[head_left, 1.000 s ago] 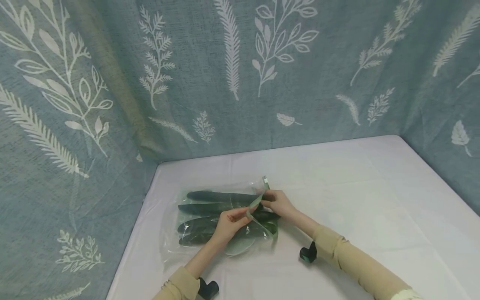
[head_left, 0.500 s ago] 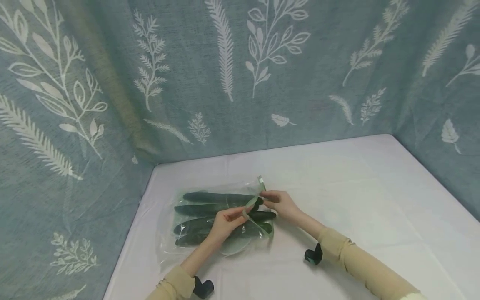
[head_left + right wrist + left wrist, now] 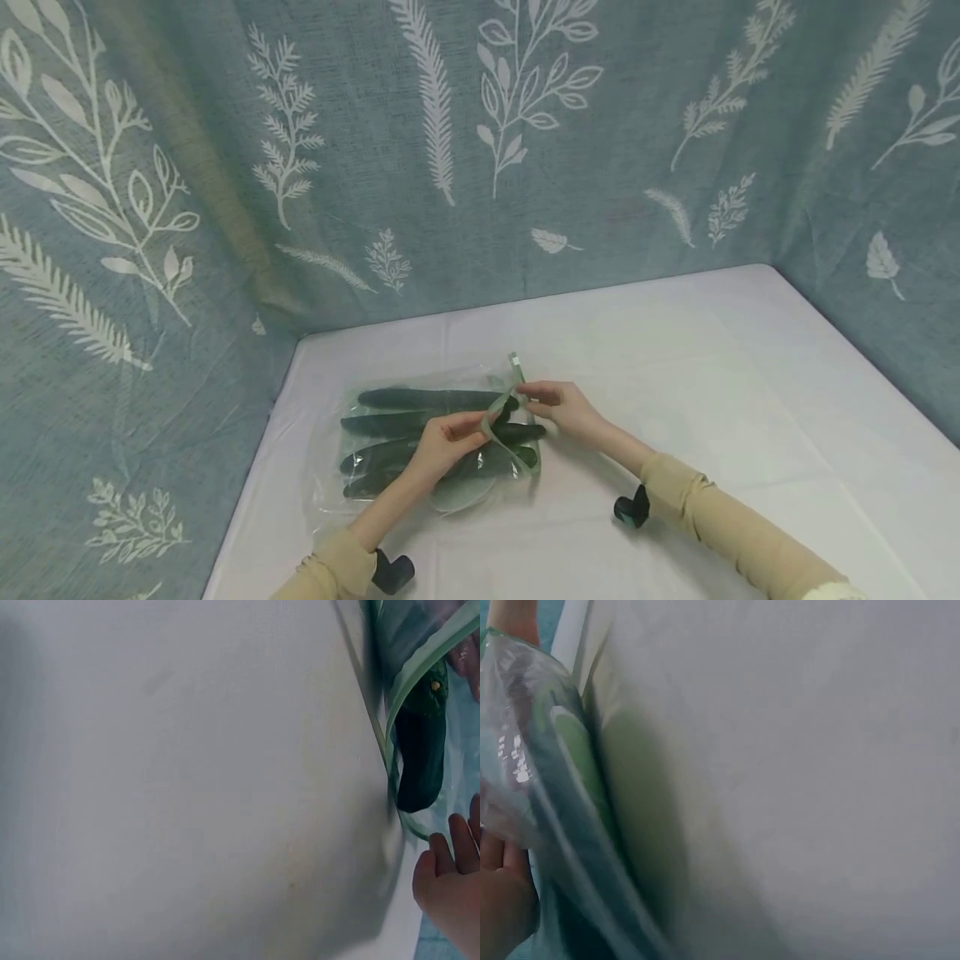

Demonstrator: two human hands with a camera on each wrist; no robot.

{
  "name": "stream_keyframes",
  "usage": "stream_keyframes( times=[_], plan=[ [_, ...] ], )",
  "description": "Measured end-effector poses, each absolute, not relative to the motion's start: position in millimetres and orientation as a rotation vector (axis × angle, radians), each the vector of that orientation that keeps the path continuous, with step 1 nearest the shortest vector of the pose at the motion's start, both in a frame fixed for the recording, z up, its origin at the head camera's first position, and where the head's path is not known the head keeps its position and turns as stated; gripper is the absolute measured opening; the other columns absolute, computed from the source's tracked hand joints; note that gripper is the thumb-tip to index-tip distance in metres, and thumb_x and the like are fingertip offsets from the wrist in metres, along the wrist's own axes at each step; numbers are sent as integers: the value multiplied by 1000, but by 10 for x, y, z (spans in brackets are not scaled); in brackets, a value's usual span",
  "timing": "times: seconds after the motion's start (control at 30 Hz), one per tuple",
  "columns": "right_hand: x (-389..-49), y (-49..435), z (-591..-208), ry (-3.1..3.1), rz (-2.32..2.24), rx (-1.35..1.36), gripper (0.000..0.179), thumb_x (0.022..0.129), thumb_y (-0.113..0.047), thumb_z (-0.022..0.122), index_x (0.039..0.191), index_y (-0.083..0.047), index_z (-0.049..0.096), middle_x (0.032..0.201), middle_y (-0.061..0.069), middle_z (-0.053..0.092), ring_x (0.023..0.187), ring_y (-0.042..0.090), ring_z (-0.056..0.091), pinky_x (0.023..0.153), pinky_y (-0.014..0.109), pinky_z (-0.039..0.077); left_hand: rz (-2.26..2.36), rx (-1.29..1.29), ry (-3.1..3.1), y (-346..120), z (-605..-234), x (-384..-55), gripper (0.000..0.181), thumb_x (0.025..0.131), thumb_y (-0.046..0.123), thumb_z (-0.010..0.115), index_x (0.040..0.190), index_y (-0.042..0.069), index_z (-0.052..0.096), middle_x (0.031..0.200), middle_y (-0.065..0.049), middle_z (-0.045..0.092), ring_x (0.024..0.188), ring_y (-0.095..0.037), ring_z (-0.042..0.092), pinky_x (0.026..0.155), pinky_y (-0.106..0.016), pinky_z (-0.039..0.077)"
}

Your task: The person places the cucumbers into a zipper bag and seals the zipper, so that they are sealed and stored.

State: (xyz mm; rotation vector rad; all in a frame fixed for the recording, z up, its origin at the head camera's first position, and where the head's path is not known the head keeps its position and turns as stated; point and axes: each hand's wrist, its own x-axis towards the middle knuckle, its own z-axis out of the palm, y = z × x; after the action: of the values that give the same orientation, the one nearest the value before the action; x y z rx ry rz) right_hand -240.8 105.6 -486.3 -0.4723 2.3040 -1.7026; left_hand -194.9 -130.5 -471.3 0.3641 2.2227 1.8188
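A clear plastic bag (image 3: 327, 475) with a pale green strip (image 3: 512, 448) along its mouth lies on the table. Several long dark green cucumbers (image 3: 420, 400) are side by side in it, their right ends near the opening. My left hand (image 3: 437, 446) pinches the upper lip of the mouth and lifts it, so the bag gapes. At the far part of the mouth is my right hand (image 3: 567, 410), fingertips right at the green edge, thumb apart from the fingers. The right wrist view shows one cucumber (image 3: 421, 757) inside the gaping mouth, near the extended fingers (image 3: 463, 844).
A white cloth covers the table (image 3: 675, 375), which extends to the right of the bag. Blue-green curtains (image 3: 420, 208) with white leaf patterns hang behind and at both sides. A black wrist device (image 3: 632, 506) is on the right wrist, another (image 3: 393, 572) on the left.
The right hand has drawn slightly away from the cucumber ends, its thumb and fingers spreading apart. The left hand keeps hold of the bag's lip. The whole head view has shifted a little.
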Motion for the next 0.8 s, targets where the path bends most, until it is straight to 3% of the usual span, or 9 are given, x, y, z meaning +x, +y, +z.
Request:
stream_keyframes(
  times=[0.1,0.23,0.4,0.57,0.7,0.8],
  plan=[
    [-2429,1074,-4863,2329,-1688,-497,36,93,-5,56,127,6,54,133,23,55,126,38,50,108,48,40,1728,464,2294,-1335,-4648,-1969,39,87,11,68,122,-4,60,124,-23,61,111,-28,64,88,-25,56],
    [-2455,1104,-4857,2351,-1676,-515,37,93,-7,57,127,7,54,131,24,56,124,39,51,107,48,41,1635,581,2303,-1371,-4544,-1981,40,87,12,67,124,-3,59,126,-22,60,116,-36,59,90,-25,55],
    [-2489,1149,-4849,2389,-1656,-496,36,92,-6,58,126,6,55,130,23,57,123,38,53,105,48,43,1509,663,2391,-1372,-4393,-1935,38,88,16,67,122,1,61,126,-16,62,120,-33,57,96,-36,52],
    [-2575,1208,-4790,2487,-1595,-491,35,92,-4,57,125,5,56,130,22,57,123,38,53,106,49,42,1304,726,2572,-1304,-4230,-1807,32,87,20,68,116,7,67,118,-7,69,113,-26,63,95,-43,52],
    [-2681,1239,-4722,2633,-1472,-533,35,92,-4,57,126,4,56,130,22,58,122,38,53,105,50,43,1059,870,2642,-1162,-4122,-1673,27,86,23,69,110,12,70,109,-1,72,103,-19,68,88,-37,56],
    [-2781,1239,-4707,2760,-1357,-586,35,91,-4,58,126,3,57,130,21,58,119,39,55,103,51,44,843,1003,2701,-1010,-4090,-1574,23,84,26,71,105,16,72,102,4,74,90,-12,70,72,-24,57]
  ],
)
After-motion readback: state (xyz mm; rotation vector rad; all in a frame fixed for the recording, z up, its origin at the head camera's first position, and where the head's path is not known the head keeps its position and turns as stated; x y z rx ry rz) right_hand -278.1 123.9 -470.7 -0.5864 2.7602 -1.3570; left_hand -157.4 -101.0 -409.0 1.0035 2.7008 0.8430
